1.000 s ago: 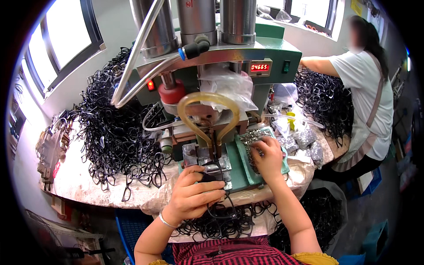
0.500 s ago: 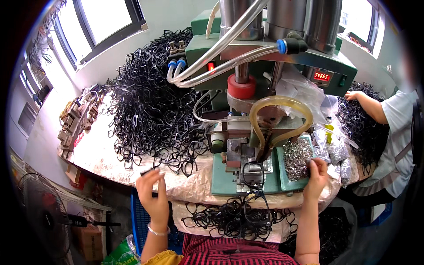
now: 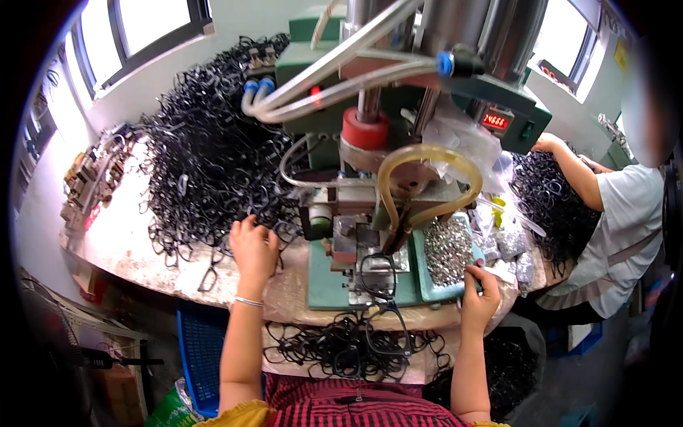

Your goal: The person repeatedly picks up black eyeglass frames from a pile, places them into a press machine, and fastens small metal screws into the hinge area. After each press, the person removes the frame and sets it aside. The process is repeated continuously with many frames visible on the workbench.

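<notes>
Left hand point(image 3: 252, 249) lay spread on the black frame pile point(image 3: 206, 164) at nine o'clock — best lift one frame cleanly; right hand point(image 3: 478, 302) pinched small metal parts point(image 3: 448, 249).

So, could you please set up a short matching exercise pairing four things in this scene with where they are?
Things:
1. left hand
2. right hand
3. black frame
4. red knob

Places:
A. on the machine, above the amber hose
B. at the tray of small metal parts
C. on the green base, under the press
D. at the edge of the black frame pile

Pairs: 1-D, 2-B, 3-C, 4-A
</notes>
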Demonstrator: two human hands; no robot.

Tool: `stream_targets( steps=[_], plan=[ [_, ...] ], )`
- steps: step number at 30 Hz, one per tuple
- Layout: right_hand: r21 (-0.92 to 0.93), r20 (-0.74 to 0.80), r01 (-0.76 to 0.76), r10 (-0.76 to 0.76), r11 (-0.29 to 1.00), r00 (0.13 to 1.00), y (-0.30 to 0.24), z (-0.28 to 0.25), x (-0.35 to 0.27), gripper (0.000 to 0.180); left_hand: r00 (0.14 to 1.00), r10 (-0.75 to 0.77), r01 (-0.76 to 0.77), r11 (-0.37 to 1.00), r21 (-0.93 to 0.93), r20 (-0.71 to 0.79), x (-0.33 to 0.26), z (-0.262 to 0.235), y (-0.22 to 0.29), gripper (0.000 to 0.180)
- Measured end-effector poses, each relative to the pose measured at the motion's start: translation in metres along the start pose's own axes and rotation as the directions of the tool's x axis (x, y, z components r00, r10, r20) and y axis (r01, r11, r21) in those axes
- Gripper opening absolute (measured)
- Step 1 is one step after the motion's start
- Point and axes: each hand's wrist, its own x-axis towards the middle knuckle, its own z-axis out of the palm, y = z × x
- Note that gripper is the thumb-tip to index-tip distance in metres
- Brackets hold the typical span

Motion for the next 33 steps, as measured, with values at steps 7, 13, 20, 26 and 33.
stream_targets(
  steps=[7, 13, 20, 26, 33],
  plan=[
    [0.194, 0.181, 0.161, -0.197, 0.968, 0.964, -0.070, 0.010, 0.008, 0.017, 0.999, 0.029, -0.032, 0.941, -0.338, -0.015, 0.016, -0.026, 0.008, 0.013],
    [0.563, 0.198, 0.035, -0.176, 0.826, 0.964, -0.103, 0.075, 0.016, 0.030, 0.936, -0.311, 0.020, 0.514, -0.858, -0.164, -0.001, -0.026, 0.027, 0.018],
    [0.689, 0.354, -0.245, -0.022, 0.682, 0.935, -0.105, 0.077, 0.006, 0.044, 0.960, -0.281, -0.043, -0.128, -0.991, -0.006, -0.023, -0.071, 0.074, 0.010],
    [0.747, 0.489, -0.438, 0.032, 0.500, 0.872, -0.131, 0.071, 0.008, 0.048, 0.938, 0.113, -0.347, 0.261, -0.901, -0.328, 0.032, -0.148, 0.148, 0.012],
    [0.405, 0.456, 0.024, -0.224, 0.914, 0.861, -0.109, 0.025, 0.021, 0.037, 0.847, 0.437, -0.458, 0.310, -0.833, -0.303, 0.001, -0.142, 0.136, 0.008]
  ],
)
